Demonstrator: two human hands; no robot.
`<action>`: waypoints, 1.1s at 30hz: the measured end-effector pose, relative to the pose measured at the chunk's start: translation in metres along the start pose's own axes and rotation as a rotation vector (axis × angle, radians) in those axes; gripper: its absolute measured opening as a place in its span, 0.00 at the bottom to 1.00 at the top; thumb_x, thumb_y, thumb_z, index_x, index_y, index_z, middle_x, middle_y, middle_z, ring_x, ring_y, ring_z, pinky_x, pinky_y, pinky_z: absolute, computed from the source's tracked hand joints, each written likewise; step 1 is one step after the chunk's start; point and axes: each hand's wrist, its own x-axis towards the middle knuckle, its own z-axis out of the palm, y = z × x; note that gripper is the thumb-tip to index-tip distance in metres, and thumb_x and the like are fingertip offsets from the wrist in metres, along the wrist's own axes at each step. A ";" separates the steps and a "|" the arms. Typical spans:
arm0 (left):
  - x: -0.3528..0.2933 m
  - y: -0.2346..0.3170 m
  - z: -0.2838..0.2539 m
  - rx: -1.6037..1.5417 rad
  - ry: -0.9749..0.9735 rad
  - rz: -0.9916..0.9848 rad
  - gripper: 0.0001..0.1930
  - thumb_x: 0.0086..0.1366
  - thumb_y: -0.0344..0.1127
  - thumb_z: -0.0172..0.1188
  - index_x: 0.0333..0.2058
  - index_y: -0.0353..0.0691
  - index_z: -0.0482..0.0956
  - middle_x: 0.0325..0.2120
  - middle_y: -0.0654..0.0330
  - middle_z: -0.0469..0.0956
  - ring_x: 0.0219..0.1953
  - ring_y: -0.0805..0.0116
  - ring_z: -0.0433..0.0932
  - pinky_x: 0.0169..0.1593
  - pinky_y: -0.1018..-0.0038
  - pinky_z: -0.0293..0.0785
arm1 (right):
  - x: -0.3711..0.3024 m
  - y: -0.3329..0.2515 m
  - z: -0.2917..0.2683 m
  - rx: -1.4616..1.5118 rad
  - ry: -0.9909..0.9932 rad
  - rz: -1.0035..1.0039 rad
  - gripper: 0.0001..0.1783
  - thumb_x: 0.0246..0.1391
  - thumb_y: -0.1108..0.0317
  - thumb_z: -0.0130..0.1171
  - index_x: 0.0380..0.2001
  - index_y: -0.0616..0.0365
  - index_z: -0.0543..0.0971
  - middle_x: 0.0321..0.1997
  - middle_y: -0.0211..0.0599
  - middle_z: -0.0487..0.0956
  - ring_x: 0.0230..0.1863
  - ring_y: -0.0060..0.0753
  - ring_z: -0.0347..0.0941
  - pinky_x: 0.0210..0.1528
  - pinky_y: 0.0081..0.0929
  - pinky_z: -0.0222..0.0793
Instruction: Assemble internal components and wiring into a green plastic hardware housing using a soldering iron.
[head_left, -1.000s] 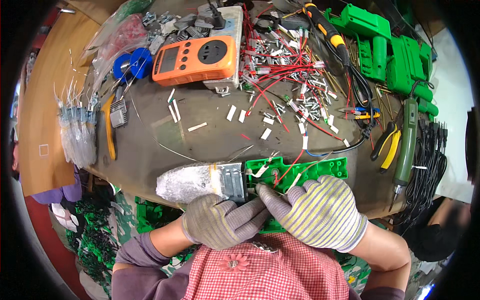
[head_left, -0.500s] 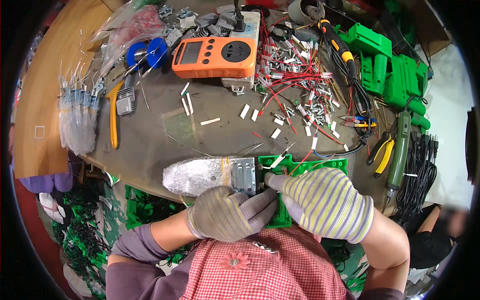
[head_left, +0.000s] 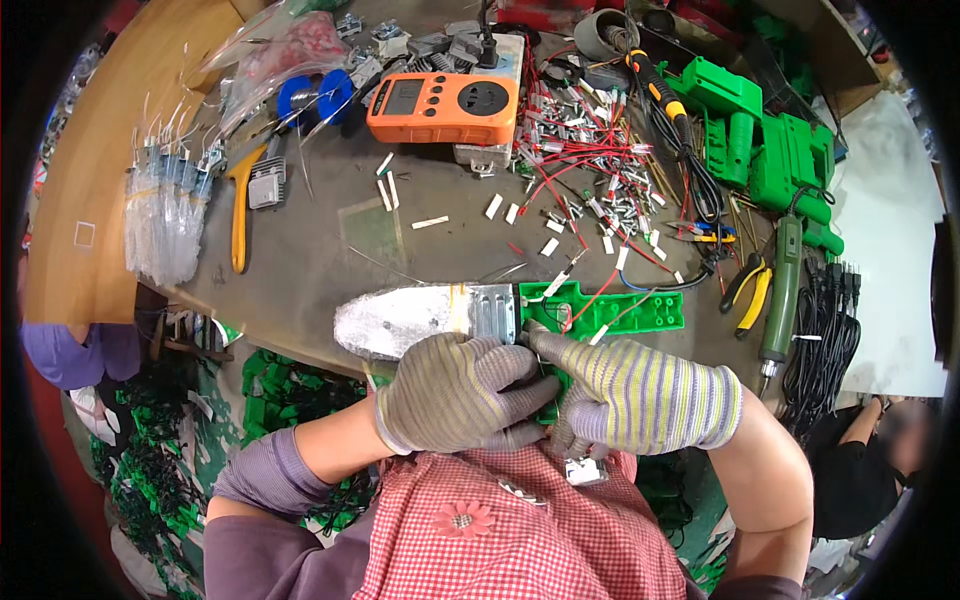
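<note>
A green plastic housing half (head_left: 640,312) lies at the bench's near edge, with wires inside it. From its left end extends a ribbed metal sleeve (head_left: 492,312), joined to a plastic-wrapped silvery body (head_left: 395,322) with a yellow band. My left hand (head_left: 455,392), in a grey striped glove, curls round the near side of the housing. My right hand (head_left: 645,395), in a yellow-and-grey striped glove, reaches its index finger to the joint by the sleeve. Its other fingers are bent, and what they hold is hidden. Below them shows a small silvery-white piece (head_left: 585,470), close to my apron.
Beyond the work lie an orange meter (head_left: 445,108), a pile of red wires (head_left: 590,150) and white strips. Yellow-black pliers (head_left: 750,295), a green electric screwdriver (head_left: 783,290) and black cords (head_left: 825,330) are at right. Wrapped parts (head_left: 165,220) stand at left.
The view has shifted slightly. My right hand's lower fingers have curled down toward my left fingers, and the silvery-white piece has come into sight below them. The wrapped body is less covered.
</note>
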 end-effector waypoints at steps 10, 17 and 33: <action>-0.007 0.006 0.009 0.050 -0.001 0.059 0.15 0.50 0.51 0.66 0.31 0.49 0.84 0.25 0.69 0.73 0.29 0.69 0.76 0.27 0.68 0.72 | 0.001 0.004 0.019 -0.422 0.221 -0.160 0.40 0.47 0.68 0.55 0.62 0.80 0.60 0.28 0.63 0.78 0.30 0.63 0.76 0.34 0.48 0.72; -0.004 0.015 0.007 0.134 -0.113 -0.049 0.17 0.49 0.49 0.66 0.35 0.48 0.84 0.21 0.68 0.72 0.25 0.67 0.76 0.28 0.65 0.68 | -0.055 0.046 0.053 -0.731 0.489 -0.497 0.21 0.47 0.67 0.61 0.48 0.49 0.77 0.24 0.33 0.75 0.24 0.33 0.74 0.23 0.33 0.69; -0.008 0.026 0.007 -0.062 -0.101 -0.171 0.12 0.53 0.43 0.67 0.35 0.48 0.82 0.26 0.62 0.72 0.24 0.59 0.75 0.26 0.63 0.71 | -0.051 0.059 0.065 -1.011 0.615 -0.949 0.21 0.37 0.62 0.66 0.41 0.39 0.80 0.32 0.23 0.70 0.25 0.22 0.66 0.23 0.20 0.61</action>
